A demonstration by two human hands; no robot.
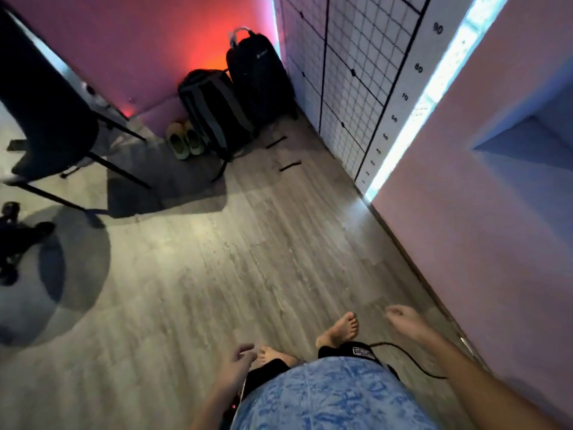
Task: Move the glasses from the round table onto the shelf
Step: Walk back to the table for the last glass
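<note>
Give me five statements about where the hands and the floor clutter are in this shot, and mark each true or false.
1. Both hands are empty. True: the left hand and the right hand hold nothing.
2. A glass is in the right hand. False: no glass shows anywhere in the view.
3. Two backpacks stand by the pink wall. True.
4. A pair of slippers lies to the right of the backpacks. False: it lies to their left.
5. The person wears shoes. False: the feet are bare on the wooden floor.
</note>
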